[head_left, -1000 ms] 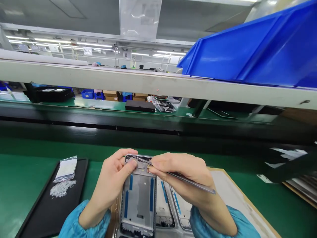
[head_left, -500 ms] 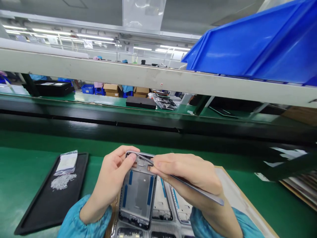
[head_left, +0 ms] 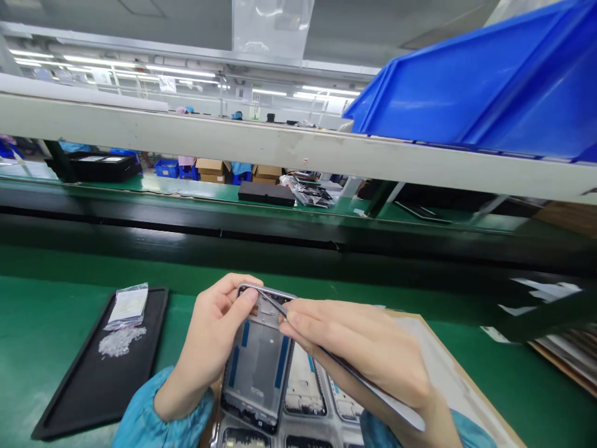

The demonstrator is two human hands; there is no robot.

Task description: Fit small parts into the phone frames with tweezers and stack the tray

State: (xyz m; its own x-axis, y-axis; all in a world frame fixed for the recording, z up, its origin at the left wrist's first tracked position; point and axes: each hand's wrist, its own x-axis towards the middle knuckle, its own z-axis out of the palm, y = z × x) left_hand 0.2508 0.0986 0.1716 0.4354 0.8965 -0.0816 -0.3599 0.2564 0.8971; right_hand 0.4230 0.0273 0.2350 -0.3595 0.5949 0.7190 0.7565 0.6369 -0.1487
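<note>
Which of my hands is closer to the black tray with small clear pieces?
Left. Your left hand is right of the black tray, pinching a corner of the phone frame; your right hand, holding the metal tool, is farther off, at the frame's opposite edge.

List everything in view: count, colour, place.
Phone frame: one, grey, lower centre
Metal tool: one, grey, over phone frame
Other frames: several, pale and black, lower centre
Plastic tray: one, clear, beneath other frames
Black tray: one, black, lower left
Packet: one, clear and white, on black tray
Tiny pieces: uncountable, clear, on black tray
Shelf: one, off-white, across view
Large bin: one, blue, on shelf
Cardboard boxes: several, brown, background
Worktop: one, green, below shelf
Left hand: one, blue-sleeved, gripping phone frame
Right hand: one, blue-sleeved, gripping metal tool
</note>
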